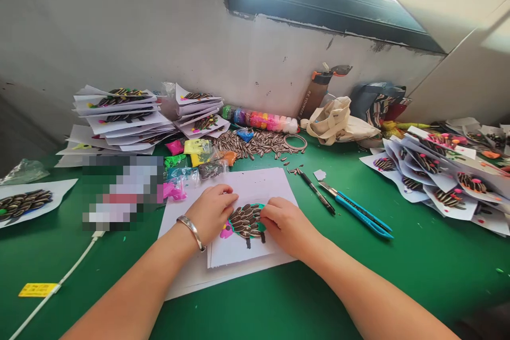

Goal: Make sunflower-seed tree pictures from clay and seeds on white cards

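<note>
Both hands pinch at the seed picture (247,220) on white paper (255,186) near the table's (418,265) front edge. Left hand (211,212) touches its left side, right hand (285,223) its right; the picture lies between, equally near.

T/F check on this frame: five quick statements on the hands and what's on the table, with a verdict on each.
1. The left hand and the right hand both touch the seed-covered figure on the white card. True.
2. The bracelet is on the right wrist. False: it is on the left wrist.
3. The blue knife lies left of the white card. False: it lies to the right of it, on the green table.
4. Loose sunflower seeds are piled behind the white card, toward the wall. True.
5. The right hand holds the black pen. False: the black pen lies on the green table beside the blue knife.
</note>
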Demonstrator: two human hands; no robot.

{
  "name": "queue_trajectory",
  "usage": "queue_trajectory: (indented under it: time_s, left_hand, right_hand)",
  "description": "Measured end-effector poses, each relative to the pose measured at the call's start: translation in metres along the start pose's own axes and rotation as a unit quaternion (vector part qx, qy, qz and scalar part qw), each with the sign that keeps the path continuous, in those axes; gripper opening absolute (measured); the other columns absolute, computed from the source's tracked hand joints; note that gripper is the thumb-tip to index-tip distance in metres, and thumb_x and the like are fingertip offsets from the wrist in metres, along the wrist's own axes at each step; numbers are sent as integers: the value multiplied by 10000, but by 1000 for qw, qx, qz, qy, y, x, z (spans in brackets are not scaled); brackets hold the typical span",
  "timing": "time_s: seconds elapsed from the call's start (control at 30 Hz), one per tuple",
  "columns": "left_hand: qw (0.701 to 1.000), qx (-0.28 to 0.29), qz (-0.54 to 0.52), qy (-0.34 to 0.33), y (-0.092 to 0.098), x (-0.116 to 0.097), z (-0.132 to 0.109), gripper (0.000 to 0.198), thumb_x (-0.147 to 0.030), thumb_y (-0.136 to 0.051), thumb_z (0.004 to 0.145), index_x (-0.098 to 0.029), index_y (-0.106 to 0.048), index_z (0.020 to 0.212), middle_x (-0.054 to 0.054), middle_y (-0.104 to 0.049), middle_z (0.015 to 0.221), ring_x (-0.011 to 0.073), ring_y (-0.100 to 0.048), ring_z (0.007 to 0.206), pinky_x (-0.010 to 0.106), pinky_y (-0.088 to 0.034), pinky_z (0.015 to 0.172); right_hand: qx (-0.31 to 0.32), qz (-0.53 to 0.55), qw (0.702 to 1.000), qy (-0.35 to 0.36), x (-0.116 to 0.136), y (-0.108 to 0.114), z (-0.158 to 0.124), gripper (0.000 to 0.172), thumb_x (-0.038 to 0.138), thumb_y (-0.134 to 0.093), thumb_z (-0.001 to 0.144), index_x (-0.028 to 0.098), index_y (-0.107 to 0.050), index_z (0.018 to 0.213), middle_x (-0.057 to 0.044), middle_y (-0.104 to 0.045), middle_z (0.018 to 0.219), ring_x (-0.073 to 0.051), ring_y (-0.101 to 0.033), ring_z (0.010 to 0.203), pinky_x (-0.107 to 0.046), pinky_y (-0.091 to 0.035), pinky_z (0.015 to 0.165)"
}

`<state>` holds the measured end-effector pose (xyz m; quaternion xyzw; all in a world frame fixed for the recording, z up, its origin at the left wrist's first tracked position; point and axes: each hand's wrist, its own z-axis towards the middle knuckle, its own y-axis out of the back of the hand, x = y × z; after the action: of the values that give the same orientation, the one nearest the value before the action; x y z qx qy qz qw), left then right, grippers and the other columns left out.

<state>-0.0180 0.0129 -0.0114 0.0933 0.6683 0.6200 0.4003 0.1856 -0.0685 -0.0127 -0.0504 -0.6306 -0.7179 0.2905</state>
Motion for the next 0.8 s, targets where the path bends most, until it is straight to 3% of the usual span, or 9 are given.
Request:
queue_trajectory:
  time_s: [0.1,0.17,0.27,0.43,0.57,0.8]
  left_hand:
    - [1000,7,12,3,2,-2,0,303,-132,-465,822,-203,-698,1003,98,-612,1120,262,-578,1011,416,-476,914]
    - [1000,13,17,4,3,-3,0,308,-125,-461,826,-193,-697,1012,102,-612,1122,263,-576,1013,410,-478,912]
    - [1000,19,16,3,3,-3,0,302,-123,-459,837,-174,-697,1016,115,-607,1124,268,-574,1014,415,-476,912]
    - [1000,20,9,8,3,-3,-1,291,-104,-476,830,-172,-699,1003,118,-603,1130,266,-573,1015,420,-473,919]
    - [999,28,10,16,4,-4,-1,288,-99,-484,832,-172,-695,1014,112,-599,1142,263,-566,1030,406,-469,930]
    - [999,29,4,21,2,-3,0,292,-105,-476,848,-151,-685,1046,120,-589,1153,265,-558,1048,408,-460,943]
  right_hand:
    - [-5,24,1000,-4,-10,8,2,207,70,-513,835,186,-594,684,-4,-551,702,-129,-500,672,-223,-369,605]
    - [-47,8,998,-32,-25,19,6,189,97,-501,855,201,-631,765,-3,-582,735,-129,-522,694,-222,-383,631]
    - [-107,-177,970,-126,-57,37,18,214,155,-468,890,209,-670,843,-31,-629,810,-165,-537,796,-255,-376,700]
    - [-100,-252,949,-159,-96,42,37,236,139,-480,866,204,-706,854,-89,-668,922,-227,-494,846,-314,-290,662]
    - [-79,-281,946,-143,-100,31,40,249,136,-471,873,187,-683,754,-100,-656,844,-231,-476,849,-326,-251,651]
    - [-106,-296,937,-150,-91,31,41,220,115,-418,892,142,-634,855,-131,-626,932,-253,-494,912,-337,-289,700]
